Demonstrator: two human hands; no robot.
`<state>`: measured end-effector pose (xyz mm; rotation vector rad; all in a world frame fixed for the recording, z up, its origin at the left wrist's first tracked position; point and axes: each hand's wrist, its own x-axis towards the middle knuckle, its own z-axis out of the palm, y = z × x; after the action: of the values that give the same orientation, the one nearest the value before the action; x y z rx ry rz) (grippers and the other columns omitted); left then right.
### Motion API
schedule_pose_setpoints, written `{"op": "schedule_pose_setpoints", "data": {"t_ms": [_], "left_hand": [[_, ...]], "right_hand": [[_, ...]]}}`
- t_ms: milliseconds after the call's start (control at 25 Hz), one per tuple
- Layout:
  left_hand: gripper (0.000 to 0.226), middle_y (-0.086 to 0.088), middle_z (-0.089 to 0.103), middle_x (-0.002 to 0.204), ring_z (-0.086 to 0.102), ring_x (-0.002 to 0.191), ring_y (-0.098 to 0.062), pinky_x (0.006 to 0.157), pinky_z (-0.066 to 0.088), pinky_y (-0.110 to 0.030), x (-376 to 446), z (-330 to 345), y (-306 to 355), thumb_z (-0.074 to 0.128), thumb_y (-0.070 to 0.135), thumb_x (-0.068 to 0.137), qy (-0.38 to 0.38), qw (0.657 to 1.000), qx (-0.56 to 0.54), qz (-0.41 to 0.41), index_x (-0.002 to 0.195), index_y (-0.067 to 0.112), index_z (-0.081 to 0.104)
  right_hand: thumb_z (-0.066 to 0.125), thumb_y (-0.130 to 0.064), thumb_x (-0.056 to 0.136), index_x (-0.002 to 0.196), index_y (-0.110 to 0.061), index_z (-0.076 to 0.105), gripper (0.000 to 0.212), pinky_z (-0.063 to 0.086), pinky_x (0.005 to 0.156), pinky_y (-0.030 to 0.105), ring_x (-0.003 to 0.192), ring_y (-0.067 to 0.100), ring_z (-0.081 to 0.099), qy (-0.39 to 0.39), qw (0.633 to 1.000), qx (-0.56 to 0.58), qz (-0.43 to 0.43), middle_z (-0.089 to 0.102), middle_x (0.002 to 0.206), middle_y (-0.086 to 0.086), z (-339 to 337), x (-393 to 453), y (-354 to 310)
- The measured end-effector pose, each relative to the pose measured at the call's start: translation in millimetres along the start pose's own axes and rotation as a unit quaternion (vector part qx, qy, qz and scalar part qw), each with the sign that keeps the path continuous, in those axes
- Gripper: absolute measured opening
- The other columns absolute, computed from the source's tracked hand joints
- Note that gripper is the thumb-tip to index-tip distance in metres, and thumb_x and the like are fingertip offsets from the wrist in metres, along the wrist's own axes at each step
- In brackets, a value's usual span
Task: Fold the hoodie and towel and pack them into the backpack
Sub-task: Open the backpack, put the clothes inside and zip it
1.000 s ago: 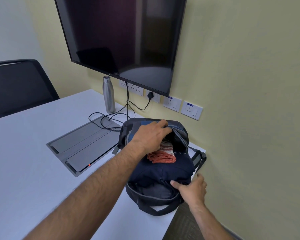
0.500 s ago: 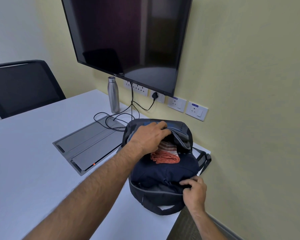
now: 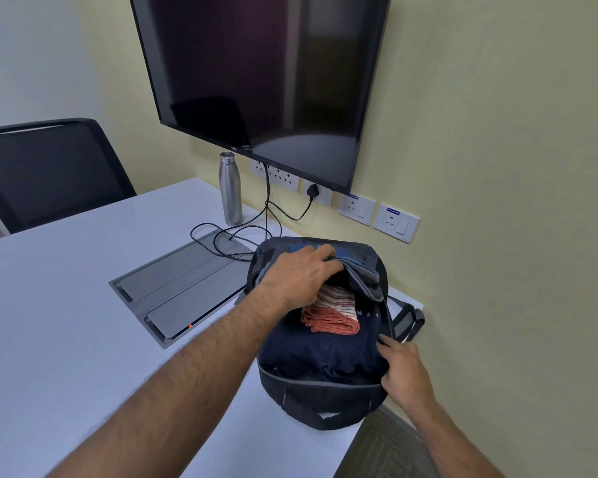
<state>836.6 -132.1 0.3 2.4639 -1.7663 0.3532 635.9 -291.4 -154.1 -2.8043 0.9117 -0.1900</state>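
Soft load, limp bag: both garments sit inside the backpack at lower centre, on the white surface.

Nearest, the right hand curls its grip on the bag's right rim, seemingly at the zipper. The navy hoodie and orange towel look light and yielding. Farther back, the left hand pinches the floppy top flap; best held by that edge.

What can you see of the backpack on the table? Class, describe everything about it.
The backpack is dark fabric with grey trim, lying open near the corner of the white table beside the wall. Its straps trail toward the wall. Inside lie a navy hoodie and a folded orange striped towel. The left hand grips the raised flap; the right hand touches the opening's right edge.
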Motion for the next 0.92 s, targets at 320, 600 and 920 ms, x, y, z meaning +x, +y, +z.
{"op": "schedule_pose_setpoints", "data": {"t_ms": [320, 600, 920], "left_hand": [[0.058, 0.003, 0.039, 0.141, 0.050, 0.112, -0.023, 0.065, 0.048, -0.038, -6, 10, 6, 0.065, 0.013, 0.087, -0.027, 0.999, -0.012, 0.038, 0.140, 0.030, 0.048], [0.032, 0.000, 0.053, 0.119, 0.055, 0.097, -0.024, 0.061, 0.048, -0.036, -45, 59, 31, 0.066, 0.006, 0.079, 0.003, 0.984, -0.066, 0.163, 0.105, 0.024, 0.058], [0.023, 0.005, 0.064, 0.107, 0.058, 0.096, -0.013, 0.083, 0.048, -0.024, -94, 93, 12, 0.054, 0.011, 0.090, 0.122, 0.947, -0.296, 0.005, 0.109, 0.021, 0.060]], "right_hand": [[0.047, 0.021, 0.072, 0.117, -0.013, 0.072, 0.061, 0.038, 0.110, 0.034, 0.124, 0.029, 0.053, 0.054, 0.965, 0.242, 0.091, 0.058, 0.133, 0.011, -9, 7, 18], [0.053, 0.006, 0.085, 0.094, -0.007, 0.076, 0.028, 0.039, 0.072, 0.000, 0.086, 0.028, 0.068, 0.290, 0.862, 0.370, 0.189, 0.074, 0.091, 0.007, -48, 32, 4], [0.067, -0.030, 0.087, 0.107, -0.016, 0.072, 0.024, 0.046, 0.087, 0.031, 0.104, 0.024, 0.058, 0.155, 0.973, 0.128, -0.115, 0.071, 0.106, 0.000, -73, 89, -89]]}}
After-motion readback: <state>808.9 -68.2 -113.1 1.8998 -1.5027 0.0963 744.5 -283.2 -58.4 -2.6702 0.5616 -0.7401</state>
